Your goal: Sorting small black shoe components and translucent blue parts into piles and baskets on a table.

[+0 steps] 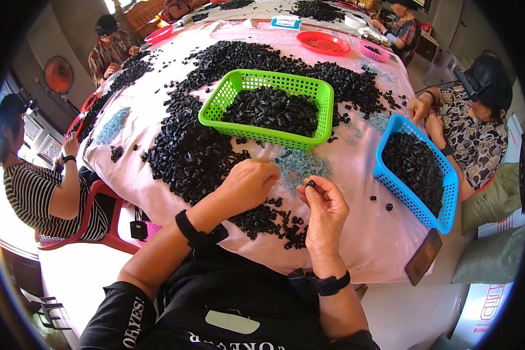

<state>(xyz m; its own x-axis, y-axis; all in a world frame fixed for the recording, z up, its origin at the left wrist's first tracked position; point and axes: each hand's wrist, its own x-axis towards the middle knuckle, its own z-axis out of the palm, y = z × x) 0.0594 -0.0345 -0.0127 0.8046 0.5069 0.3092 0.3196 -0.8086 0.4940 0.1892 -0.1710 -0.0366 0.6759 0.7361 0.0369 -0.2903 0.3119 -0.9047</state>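
pink-covered tabletop [367, 245] spreads before me; my right hand [328, 205] pinches a small black piece [310, 184] by the pale-blue heap [299, 164]; my left hand [248, 178] curls nearby, its grip i cannot tell.

Left hand [248, 179], palm hidden

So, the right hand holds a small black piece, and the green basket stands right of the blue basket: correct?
Not quite: the head view shows the green basket left of the blue basket. The right hand does hold a black piece.
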